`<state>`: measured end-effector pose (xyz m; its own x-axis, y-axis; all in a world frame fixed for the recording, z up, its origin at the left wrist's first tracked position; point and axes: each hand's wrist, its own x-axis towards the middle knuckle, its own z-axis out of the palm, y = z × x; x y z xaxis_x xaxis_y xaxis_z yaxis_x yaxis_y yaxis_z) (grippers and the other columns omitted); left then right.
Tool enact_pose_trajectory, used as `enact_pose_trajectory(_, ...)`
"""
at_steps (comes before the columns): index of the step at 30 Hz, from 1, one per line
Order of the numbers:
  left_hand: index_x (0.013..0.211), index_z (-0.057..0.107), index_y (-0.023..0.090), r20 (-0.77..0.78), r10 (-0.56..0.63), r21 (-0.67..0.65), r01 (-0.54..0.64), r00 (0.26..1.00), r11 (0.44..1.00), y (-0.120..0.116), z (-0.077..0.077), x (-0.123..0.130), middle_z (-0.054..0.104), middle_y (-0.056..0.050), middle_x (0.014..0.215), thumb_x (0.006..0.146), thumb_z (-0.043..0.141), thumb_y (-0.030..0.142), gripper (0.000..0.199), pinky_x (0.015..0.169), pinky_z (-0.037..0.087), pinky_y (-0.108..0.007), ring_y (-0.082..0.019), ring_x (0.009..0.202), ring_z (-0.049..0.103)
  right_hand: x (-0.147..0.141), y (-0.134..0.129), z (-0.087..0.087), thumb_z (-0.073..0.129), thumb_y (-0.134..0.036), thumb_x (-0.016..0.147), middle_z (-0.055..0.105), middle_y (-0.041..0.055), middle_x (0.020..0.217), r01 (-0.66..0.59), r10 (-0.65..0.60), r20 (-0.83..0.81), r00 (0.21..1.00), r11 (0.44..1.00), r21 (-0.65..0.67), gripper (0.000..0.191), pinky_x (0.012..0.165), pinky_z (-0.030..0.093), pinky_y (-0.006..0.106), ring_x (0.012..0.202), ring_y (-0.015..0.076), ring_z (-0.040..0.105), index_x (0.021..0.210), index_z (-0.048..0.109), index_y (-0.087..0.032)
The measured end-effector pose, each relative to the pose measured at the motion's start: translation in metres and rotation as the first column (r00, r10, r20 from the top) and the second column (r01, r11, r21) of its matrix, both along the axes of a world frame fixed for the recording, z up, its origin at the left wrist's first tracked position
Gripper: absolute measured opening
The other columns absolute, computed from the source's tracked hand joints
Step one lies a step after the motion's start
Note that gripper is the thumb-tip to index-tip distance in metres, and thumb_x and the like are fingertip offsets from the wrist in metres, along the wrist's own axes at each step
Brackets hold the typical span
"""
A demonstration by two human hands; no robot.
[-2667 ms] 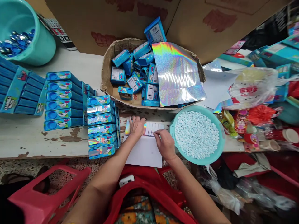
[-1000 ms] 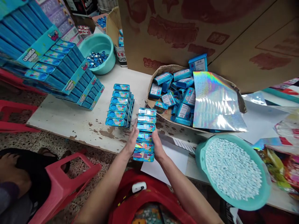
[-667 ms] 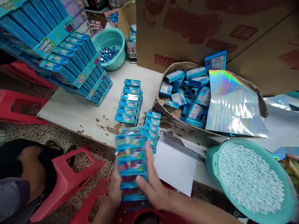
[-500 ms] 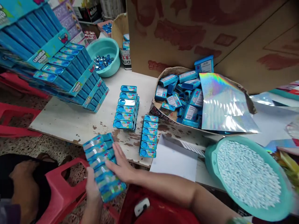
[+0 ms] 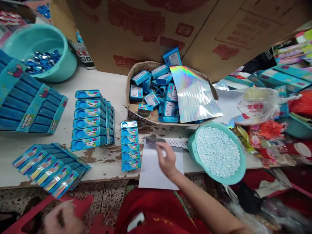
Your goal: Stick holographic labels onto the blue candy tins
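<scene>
My right hand (image 5: 167, 160) is over a white card sheet (image 5: 158, 177) at the table edge. Its thumb and index finger meet in a pinch near the sheet's dark upper edge; anything between them is too small to make out. A blurred skin-coloured shape at the bottom left may be my left hand (image 5: 63, 218), its fingers unclear. Just above it lies a tilted pack of blue tins (image 5: 52, 170) under shiny film. A row of blue caramel tins (image 5: 130, 148) stands left of the sheet, and a bigger group of blue tins (image 5: 89, 122) sits farther left.
Loose blue tins fill a cut cardboard box (image 5: 129, 113), partly covered by a holographic sheet (image 5: 195, 97). A teal tub (image 5: 240, 175) of small pale candies stands right. Back left is a teal basin (image 5: 69, 65) with blue shiny pieces. Stacked display packs (image 5: 26, 107) crowd the left.
The view has swung right. The film-wrapped tin pack, earlier between both hands, now lies at the table's left edge. My right hand has left it and moved over the white sheet.
</scene>
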<state>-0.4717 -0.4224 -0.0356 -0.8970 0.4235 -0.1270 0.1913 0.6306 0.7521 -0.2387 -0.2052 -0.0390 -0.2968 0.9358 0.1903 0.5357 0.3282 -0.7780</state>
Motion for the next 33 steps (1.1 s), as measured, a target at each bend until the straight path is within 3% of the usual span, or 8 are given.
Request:
enact_pose_trajectory(2, 0.093, 0.056, 0.056, -0.168, -0.165, 0.133, 0.188, 0.972, 0.973, 0.026, 0.015, 0.049, 0.063, 0.013, 0.091, 0.080, 0.040, 0.043, 0.023, 0.079, 0.052, -0.052, -0.029, 0.089, 0.062, 0.045, 0.025, -0.038, 0.043, -0.037, 0.092, 0.059, 0.0145, 0.112, 0.202, -0.214, 0.150, 0.965, 0.975, 0.095, 0.034, 0.091, 0.044, 0.047, 0.107, 0.0250, 0.053, 0.118, 0.053, -0.018)
enact_pose_trajectory(4, 0.105, 0.055, 0.047, -0.153, -0.579, 0.168, 0.599, 0.801, 0.783, 0.080, 0.023, 0.088, 0.064, 0.007, 0.096, 0.082, 0.048, 0.036, 0.027, 0.084, 0.052, -0.046, -0.025, 0.091, 0.062, 0.066, 0.038, -0.077, 0.047, -0.047, 0.088, 0.050, 0.0216, 0.125, 0.238, -0.277, 0.304, 0.912, 0.958, 0.159, 0.050, 0.095, 0.038, 0.055, 0.120, 0.0316, 0.043, 0.125, 0.047, -0.013)
enact_pose_trajectory(6, 0.110, 0.057, 0.031, -0.212, -0.775, 0.100, 0.802, 0.596, 0.589, 0.148, 0.021, 0.119, 0.065, -0.003, 0.104, 0.086, 0.046, 0.030, 0.026, 0.091, 0.048, -0.042, -0.024, 0.100, 0.059, 0.073, 0.037, -0.107, 0.045, -0.051, 0.088, 0.042, 0.0239, 0.134, 0.204, -0.256, 0.401, 0.880, 0.965, 0.167, 0.059, 0.099, 0.034, 0.056, 0.129, 0.0334, 0.033, 0.132, 0.040, -0.012)
enact_pose_trajectory(8, 0.116, 0.056, 0.021, -0.210, -0.897, -0.097, 0.904, 0.389, 0.415, 0.213, 0.009, 0.146, 0.061, -0.009, 0.117, 0.089, 0.042, 0.027, 0.031, 0.098, 0.041, -0.043, -0.025, 0.114, 0.051, 0.075, 0.030, -0.123, 0.042, -0.051, 0.089, 0.036, 0.0235, 0.140, 0.180, -0.234, 0.434, 0.870, 0.970, 0.163, 0.065, 0.102, 0.032, 0.054, 0.133, 0.0317, 0.028, 0.139, 0.030, -0.012)
enact_pose_trajectory(11, 0.115, 0.059, 0.016, -0.117, -0.944, -0.407, 0.852, 0.308, 0.329, 0.279, -0.021, 0.175, 0.060, -0.014, 0.120, 0.087, 0.045, 0.025, 0.032, 0.104, 0.029, -0.051, -0.030, 0.120, 0.045, 0.078, 0.024, -0.129, 0.042, -0.050, 0.089, 0.033, 0.0229, 0.142, 0.191, -0.251, 0.416, 0.874, 0.965, 0.181, 0.070, 0.103, 0.032, 0.052, 0.134, 0.0299, 0.026, 0.144, 0.019, -0.011)
enact_pose_trajectory(16, 0.101, 0.069, 0.027, -0.012, -0.938, -0.513, 0.803, 0.346, 0.303, 0.305, -0.054, 0.186, 0.067, -0.009, 0.108, 0.086, 0.047, 0.034, 0.027, 0.097, 0.029, -0.051, -0.030, 0.111, 0.051, 0.083, 0.030, -0.119, 0.049, -0.049, 0.087, 0.033, 0.0226, 0.141, 0.215, -0.275, 0.392, 0.878, 0.958, 0.191, 0.074, 0.101, 0.034, 0.049, 0.132, 0.0303, 0.029, 0.144, 0.020, -0.011)
enact_pose_trajectory(27, 0.096, 0.070, 0.029, 0.088, -0.922, -0.469, 0.832, 0.378, 0.296, 0.304, -0.060, 0.183, 0.071, -0.007, 0.102, 0.087, 0.041, 0.034, 0.030, 0.092, 0.031, -0.048, -0.029, 0.104, 0.056, 0.089, 0.029, -0.106, 0.051, -0.038, 0.089, 0.040, 0.0156, 0.142, -0.002, -0.096, 0.537, 0.838, 0.984, 0.180, 0.052, 0.107, 0.021, 0.053, 0.136, 0.0321, 0.024, 0.134, 0.042, -0.014)
enact_pose_trajectory(33, 0.095, 0.071, 0.025, 0.058, -0.907, -0.430, 0.831, 0.417, 0.355, 0.303, -0.060, 0.184, 0.070, -0.009, 0.098, 0.085, 0.047, 0.029, 0.026, 0.101, 0.020, -0.054, -0.031, 0.109, 0.052, 0.107, 0.029, -0.032, 0.047, -0.022, 0.092, 0.066, 0.0074, 0.091, -0.019, -0.049, 0.348, 0.936, 0.981, 0.192, 0.012, 0.086, 0.042, 0.037, 0.093, 0.0208, 0.058, 0.091, 0.058, -0.018)
